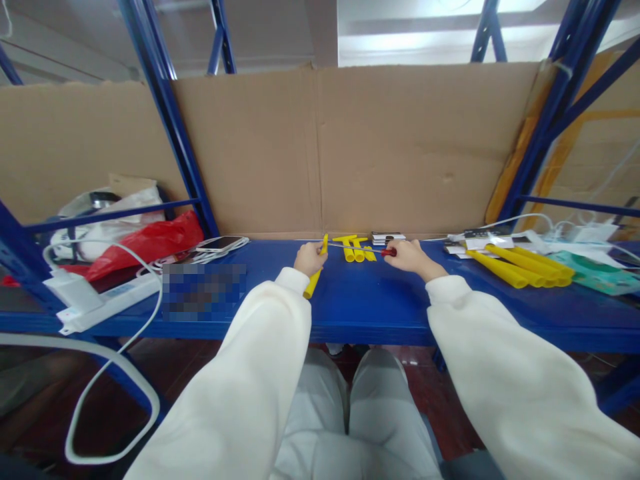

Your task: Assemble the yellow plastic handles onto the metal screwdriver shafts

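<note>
My left hand [309, 258] is closed around a yellow plastic tube with a crosspiece [313, 285], its lower end slanting toward me. In my closed right hand [411, 257] is the red handle of a screwdriver [389, 253]. Its thin metal shaft runs left, and the tip meets or nearly meets the top of the yellow tube; exact contact is too small to tell. Between my hands, further back on the blue shelf, lie several similar yellow T-shaped pieces [354, 251] and a small yellow part [369, 254].
Yellow tubes [520, 267] lie at the right beside a green packet [600, 273]. A small black-and-white box [389, 237] is by the cardboard wall [400, 147]. At left are a phone [221, 244], a white power strip [110, 303] with a looping cable, and a red bag [145, 247].
</note>
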`<state>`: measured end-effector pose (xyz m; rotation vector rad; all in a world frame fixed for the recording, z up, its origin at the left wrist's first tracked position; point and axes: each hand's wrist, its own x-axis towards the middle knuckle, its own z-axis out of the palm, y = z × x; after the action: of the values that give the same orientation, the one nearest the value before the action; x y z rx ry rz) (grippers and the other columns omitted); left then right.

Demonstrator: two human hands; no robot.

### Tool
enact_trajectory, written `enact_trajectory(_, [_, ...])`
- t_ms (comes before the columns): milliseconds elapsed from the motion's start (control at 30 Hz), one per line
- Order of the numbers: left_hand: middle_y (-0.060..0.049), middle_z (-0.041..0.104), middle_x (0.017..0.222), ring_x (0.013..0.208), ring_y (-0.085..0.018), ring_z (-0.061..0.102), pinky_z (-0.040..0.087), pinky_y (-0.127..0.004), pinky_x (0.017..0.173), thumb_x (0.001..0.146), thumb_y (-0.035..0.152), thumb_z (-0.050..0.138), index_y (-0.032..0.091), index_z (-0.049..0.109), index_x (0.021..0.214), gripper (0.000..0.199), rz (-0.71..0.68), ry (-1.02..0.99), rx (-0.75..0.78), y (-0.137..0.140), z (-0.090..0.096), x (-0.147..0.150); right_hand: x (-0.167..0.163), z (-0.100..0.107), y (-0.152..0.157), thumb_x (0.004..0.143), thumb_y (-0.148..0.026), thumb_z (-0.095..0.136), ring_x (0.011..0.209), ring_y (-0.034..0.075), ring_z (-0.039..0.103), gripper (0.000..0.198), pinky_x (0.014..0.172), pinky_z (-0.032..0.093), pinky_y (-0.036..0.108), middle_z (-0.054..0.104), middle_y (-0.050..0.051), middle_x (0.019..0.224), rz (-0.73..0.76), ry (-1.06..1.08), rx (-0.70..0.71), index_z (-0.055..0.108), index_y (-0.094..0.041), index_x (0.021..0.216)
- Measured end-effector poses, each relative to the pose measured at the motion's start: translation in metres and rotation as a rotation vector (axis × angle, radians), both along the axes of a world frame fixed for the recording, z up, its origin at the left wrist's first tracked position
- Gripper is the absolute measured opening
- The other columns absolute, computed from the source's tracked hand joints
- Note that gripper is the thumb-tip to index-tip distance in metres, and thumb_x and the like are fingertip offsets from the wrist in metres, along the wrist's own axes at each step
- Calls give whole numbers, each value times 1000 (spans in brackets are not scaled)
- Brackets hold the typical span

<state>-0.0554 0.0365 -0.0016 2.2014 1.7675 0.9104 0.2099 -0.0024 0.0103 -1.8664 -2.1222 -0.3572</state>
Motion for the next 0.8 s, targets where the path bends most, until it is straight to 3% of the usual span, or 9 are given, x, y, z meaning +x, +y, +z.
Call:
enact_trajectory(200, [-5, 79, 104, 82, -16, 78, 56, -20, 78, 92, 20, 62, 22, 75, 124, 34, -1, 15, 11, 3, -2, -1, 0, -2, 1, 81, -23, 60, 85, 25, 68, 18, 71, 39, 30, 76, 10, 95, -10, 2, 12, 67, -20, 98])
enact_trajectory(333, [-6, 78, 111, 79, -16, 77, 56, -19, 74, 92, 20, 63, 22, 73, 127, 36, 14, 5, -6, 2, 0, 0, -3, -1, -2, 83, -22, 59, 94, 27, 69, 28, 78, 41, 31, 76, 12, 104, -32, 42, -15, 65, -19, 111])
enact_trajectory(500, [-5, 78, 105, 72, -14, 76, 55, -18, 70, 92, 20, 61, 20, 75, 123, 33, -3, -9, -8, 1, -1, 0, -4, 2, -3, 84, -26, 57, 100, 29, 69, 18, 89, 42, 38, 77, 10, 101, -44, 35, -47, 69, -20, 96])
enact_trajectory(700, [-4, 78, 97, 74, -13, 76, 55, -17, 73, 92, 19, 60, 20, 75, 123, 34, -15, -19, -2, 3, -3, -1, -1, -2, 1, 78, -22, 64, 81, 23, 69, 19, 70, 43, 29, 77, 10, 92, -19, 34, -24, 68, -20, 97])
enact_trajectory(800, [-4, 78, 101, 72, -13, 76, 56, -18, 73, 92, 19, 60, 20, 74, 124, 35, -15, -39, -5, 3, -2, -1, 0, -2, 1, 81, -25, 61, 85, 24, 69, 18, 71, 43, 29, 77, 10, 96, -6, 47, -47, 68, -20, 97])
